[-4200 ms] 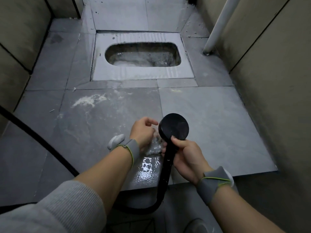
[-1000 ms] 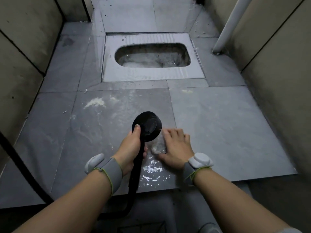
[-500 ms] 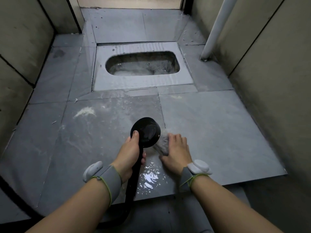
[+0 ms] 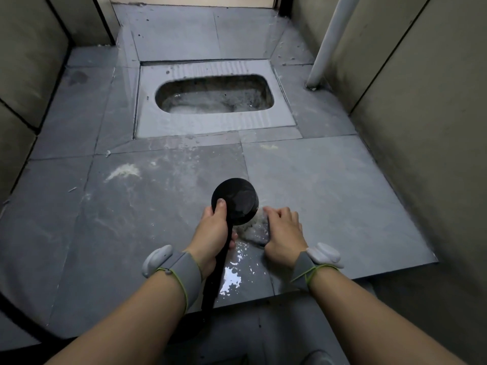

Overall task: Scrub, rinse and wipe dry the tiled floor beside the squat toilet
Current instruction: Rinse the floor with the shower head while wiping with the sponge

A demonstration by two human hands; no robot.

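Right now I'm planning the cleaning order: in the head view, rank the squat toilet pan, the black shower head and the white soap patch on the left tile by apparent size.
1. squat toilet pan, clearly largest though farthest.
2. black shower head, enlarged by nearness to the camera.
3. white soap patch, smallest.

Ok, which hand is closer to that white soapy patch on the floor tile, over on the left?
The left hand. It grips the shower head handle just right of and nearer the camera than the patch. The right hand presses a cloth farther right.
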